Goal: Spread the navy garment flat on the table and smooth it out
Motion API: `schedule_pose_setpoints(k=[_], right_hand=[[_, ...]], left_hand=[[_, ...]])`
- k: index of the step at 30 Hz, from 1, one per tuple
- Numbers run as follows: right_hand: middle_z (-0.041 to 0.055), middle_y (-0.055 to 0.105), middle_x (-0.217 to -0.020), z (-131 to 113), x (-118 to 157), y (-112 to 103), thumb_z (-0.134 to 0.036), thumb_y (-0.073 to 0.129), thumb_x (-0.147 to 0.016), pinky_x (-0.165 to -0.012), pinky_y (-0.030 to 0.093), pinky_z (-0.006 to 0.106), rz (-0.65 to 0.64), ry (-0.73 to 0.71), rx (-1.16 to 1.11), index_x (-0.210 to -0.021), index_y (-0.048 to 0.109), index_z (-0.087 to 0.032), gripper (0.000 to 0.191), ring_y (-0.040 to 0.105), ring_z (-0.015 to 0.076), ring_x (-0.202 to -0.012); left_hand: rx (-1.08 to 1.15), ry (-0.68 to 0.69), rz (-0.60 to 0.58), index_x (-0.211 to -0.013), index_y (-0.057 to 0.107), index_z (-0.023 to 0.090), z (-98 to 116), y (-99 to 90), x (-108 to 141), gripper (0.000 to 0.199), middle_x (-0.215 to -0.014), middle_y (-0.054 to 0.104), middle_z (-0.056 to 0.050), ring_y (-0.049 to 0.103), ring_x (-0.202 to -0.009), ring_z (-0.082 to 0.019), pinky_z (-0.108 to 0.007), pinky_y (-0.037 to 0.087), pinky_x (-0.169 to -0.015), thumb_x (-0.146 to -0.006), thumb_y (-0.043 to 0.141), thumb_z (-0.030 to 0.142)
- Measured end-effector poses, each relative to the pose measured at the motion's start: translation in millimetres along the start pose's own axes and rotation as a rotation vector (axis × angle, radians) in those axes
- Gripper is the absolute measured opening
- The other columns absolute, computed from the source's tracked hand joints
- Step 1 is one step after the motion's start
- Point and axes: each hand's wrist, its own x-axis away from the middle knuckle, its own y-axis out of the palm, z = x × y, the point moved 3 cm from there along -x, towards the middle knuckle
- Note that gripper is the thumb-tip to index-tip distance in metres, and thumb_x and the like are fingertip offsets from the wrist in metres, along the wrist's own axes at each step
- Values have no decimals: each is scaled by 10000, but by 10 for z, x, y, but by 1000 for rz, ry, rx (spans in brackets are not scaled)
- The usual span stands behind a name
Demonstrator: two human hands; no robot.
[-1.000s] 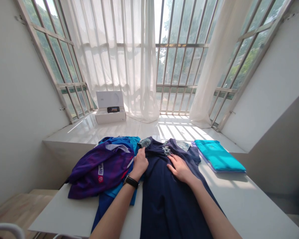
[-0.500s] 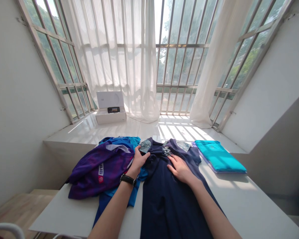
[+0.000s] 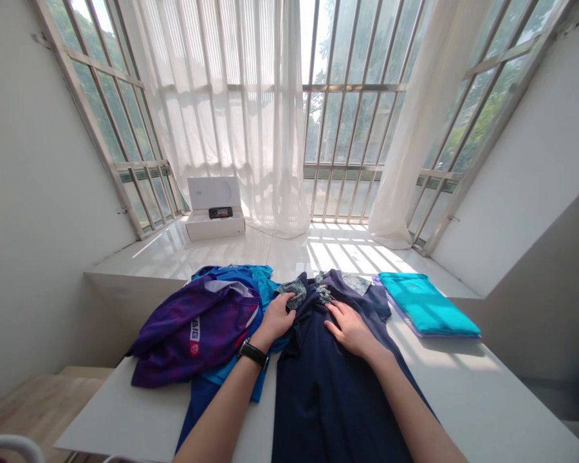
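Note:
A dark navy garment (image 3: 332, 386) lies spread on the white table, with a pale floral ornament (image 3: 324, 294) near its neckline. My left hand (image 3: 276, 319), with a black watch on its wrist, is closed on the garment's left shoulder, where patterned lining shows. My right hand (image 3: 350, 326) rests on the chest just below the ornament, its fingers spread. A purple jersey (image 3: 197, 328) lies to the left on top of blue clothing (image 3: 265, 278). To the right sits a folded turquoise garment (image 3: 427, 302) over a lilac one.
An open white box (image 3: 215, 228) holding a small black device (image 3: 220, 212) stands on the window ledge (image 3: 270, 251). Sheer curtains (image 3: 270, 128) hang before barred windows. The white table (image 3: 506, 399) reaches the front right; a white curved rail (image 3: 14, 440) shows at bottom left.
My left hand has moved slightly right and down, drawing the garment's left shoulder inward, so the fabric there is more bunched. My right hand has barely moved.

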Motion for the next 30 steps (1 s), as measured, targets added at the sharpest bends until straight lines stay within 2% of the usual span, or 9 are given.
schedule_pose_setpoints(k=[3, 7, 9, 12, 14, 18, 20, 23, 30], right_hand=[[166, 479, -1539, -5, -1, -11, -394, 481, -969, -1200, 322, 460, -2, -4, -2, -1450, 532, -124, 553, 414, 315, -1427], [167, 487, -1532, -2, -1, 0, -398, 483, -968, -1194, 336, 445, -1, -18, -15, -1452, 532, -128, 556, 431, 308, -1416], [170, 482, -1536, -3, 0, 13, -410, 479, -970, -1196, 333, 443, -6, -23, -11, -1461, 522, -122, 570, 427, 312, -1418], [161, 465, -1551, -13, 3, 19, -424, 464, -977, -1207, 312, 438, -16, -23, 3, -1481, 499, -125, 587, 404, 310, -1434], [146, 450, -1565, -23, 4, 11, -434, 458, -980, -1216, 291, 426, -31, -8, 9, -1495, 483, -141, 592, 383, 300, -1450], [117, 354, -1631, -30, 3, -5, -532, 442, -977, -1230, 239, 446, -96, 70, 28, -1542, 418, -191, 660, 294, 311, -1502], [109, 301, -1657, -28, 1, -13, -594, 423, -969, -1230, 222, 470, -114, 107, 38, -1562, 381, -214, 705, 254, 325, -1519], [102, 282, -1665, -26, 0, -20, -628, 401, -964, -1230, 207, 475, -112, 130, 51, -1572, 357, -227, 730, 237, 322, -1526], [102, 282, -1664, 3, -34, 39, -642, 359, -968, -1222, 192, 492, -84, 191, 75, -1583, 329, -213, 750, 234, 322, -1527]], left_hand=[[-142, 104, 170, -1369, 577, 158, 100, -54, 9, 562, -1280, 645, -144, 592, -1206, -315, -486, 443, -1097, -809, 619, 156], [-179, 122, 474, -1565, 288, 135, 182, -197, 32, 788, -1475, 456, -203, 358, -1431, -381, -587, 258, -1196, -853, 615, 220], [-167, 94, 453, -1591, 207, 133, 149, -198, 27, 853, -1493, 417, -216, 330, -1451, -391, -581, 265, -1194, -850, 618, 232], [-128, 49, 258, -1590, 190, 122, 55, -115, 17, 874, -1456, 447, -224, 421, -1405, -376, -523, 373, -1149, -836, 618, 237], [-119, 61, 189, -1579, 216, 130, 22, -74, 24, 835, -1473, 438, -216, 440, -1398, -355, -495, 393, -1142, -843, 598, 230], [-168, 142, 339, -1525, 321, 151, 62, -125, 48, 735, -1596, 264, -198, 325, -1469, -359, -510, 356, -1167, -838, 578, 189], [-209, 174, 374, -1494, 370, 161, 99, -148, 56, 698, -1568, 322, -188, 327, -1459, -360, -539, 334, -1173, -827, 578, 169], [-299, 165, 324, -1430, 460, 153, 143, -143, 73, 631, -1447, 477, -187, 395, -1390, -369, -561, 348, -1150, -813, 588, 159], [-396, 192, 312, -1169, 640, 200, 313, -173, 158, 313, -1336, 569, -125, 479, -1282, -318, -495, 421, -1071, -881, 541, 130]])
